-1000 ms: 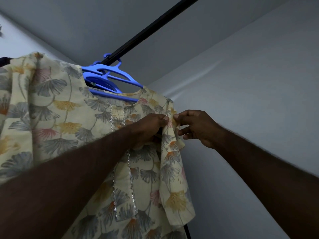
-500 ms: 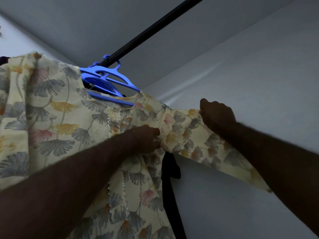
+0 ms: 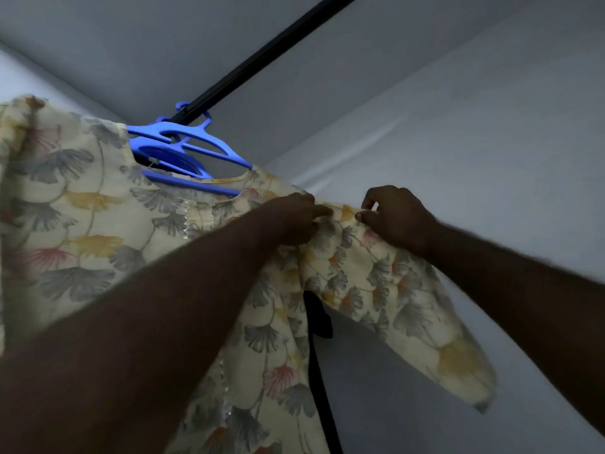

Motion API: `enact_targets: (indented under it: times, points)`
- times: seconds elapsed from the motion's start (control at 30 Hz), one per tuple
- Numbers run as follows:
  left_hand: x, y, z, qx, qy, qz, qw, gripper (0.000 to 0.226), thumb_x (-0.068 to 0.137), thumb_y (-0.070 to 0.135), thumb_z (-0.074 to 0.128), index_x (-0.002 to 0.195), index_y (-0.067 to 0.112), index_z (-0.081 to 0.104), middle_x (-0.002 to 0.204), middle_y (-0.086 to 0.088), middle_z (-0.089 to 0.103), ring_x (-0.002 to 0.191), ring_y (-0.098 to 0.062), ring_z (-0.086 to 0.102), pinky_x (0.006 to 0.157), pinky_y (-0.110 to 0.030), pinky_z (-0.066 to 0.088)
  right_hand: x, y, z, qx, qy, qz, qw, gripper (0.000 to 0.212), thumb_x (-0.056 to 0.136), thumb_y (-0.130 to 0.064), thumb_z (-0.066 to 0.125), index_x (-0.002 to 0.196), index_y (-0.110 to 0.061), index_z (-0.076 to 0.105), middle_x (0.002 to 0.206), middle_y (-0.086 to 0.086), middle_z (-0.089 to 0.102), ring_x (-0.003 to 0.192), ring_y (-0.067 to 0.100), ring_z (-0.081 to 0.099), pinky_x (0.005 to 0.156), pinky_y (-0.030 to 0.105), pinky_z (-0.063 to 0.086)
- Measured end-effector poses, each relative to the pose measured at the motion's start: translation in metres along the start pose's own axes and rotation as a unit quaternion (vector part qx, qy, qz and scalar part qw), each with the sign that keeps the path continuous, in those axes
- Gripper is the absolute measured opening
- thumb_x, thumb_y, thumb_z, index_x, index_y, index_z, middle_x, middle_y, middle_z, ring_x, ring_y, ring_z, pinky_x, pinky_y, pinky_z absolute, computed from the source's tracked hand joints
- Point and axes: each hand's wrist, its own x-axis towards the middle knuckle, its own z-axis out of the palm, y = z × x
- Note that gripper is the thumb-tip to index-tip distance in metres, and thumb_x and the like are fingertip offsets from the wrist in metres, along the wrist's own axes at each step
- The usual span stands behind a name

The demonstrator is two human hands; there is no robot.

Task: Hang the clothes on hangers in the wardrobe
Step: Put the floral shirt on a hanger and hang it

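A cream floral top [image 3: 98,224] hangs on a blue hanger [image 3: 196,158] hooked over the black wardrobe rail [image 3: 262,60]. My left hand [image 3: 294,217] pinches the fabric at the right shoulder seam. My right hand [image 3: 396,217] pinches the top edge of the right sleeve [image 3: 393,290] a little further out and holds the sleeve spread sideways. Both hands lie close together on the shoulder line. More blue hangers sit bunched behind the first one.
A dark garment [image 3: 319,322] shows in a strip behind the floral top, below the sleeve. The pale wardrobe side wall [image 3: 491,126] rises on the right and the top panel [image 3: 163,44] spans above the rail.
My right hand has come back in along the sleeve's top edge towards the shoulder, close to my left hand. My left hand has risen to the shoulder seam. The sleeve stays spread out.
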Motion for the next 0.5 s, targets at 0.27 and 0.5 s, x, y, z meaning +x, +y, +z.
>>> enact_targets:
  times: [0.27,0.5]
  points:
    - [0.015,0.013,-0.001,-0.141,-0.011,-0.084,0.986,0.031,0.102,0.024,0.038,0.121,0.009,0.058,0.128,-0.009,0.055,0.111,-0.028,0.053,0.094,-0.033,0.039,-0.053,-0.056,-0.006,0.102,-0.029,-0.037,0.994,0.027,0.079,-0.012,0.073,0.105,-0.02,0.074,0.107,0.001,0.07,0.101,0.017,0.063,0.061,0.007,0.035]
    - [-0.006,0.024,-0.031,-0.496,0.005,-0.176,0.85,0.054,0.096,0.054,0.05,0.111,0.002,0.059,0.091,-0.004,0.055,0.075,-0.012,0.056,0.071,-0.031,0.05,-0.111,-0.098,0.022,0.225,-0.071,-0.088,0.968,0.041,0.09,-0.013,0.064,0.13,-0.015,0.053,0.122,-0.006,0.058,0.106,0.008,0.054,0.076,0.003,0.037]
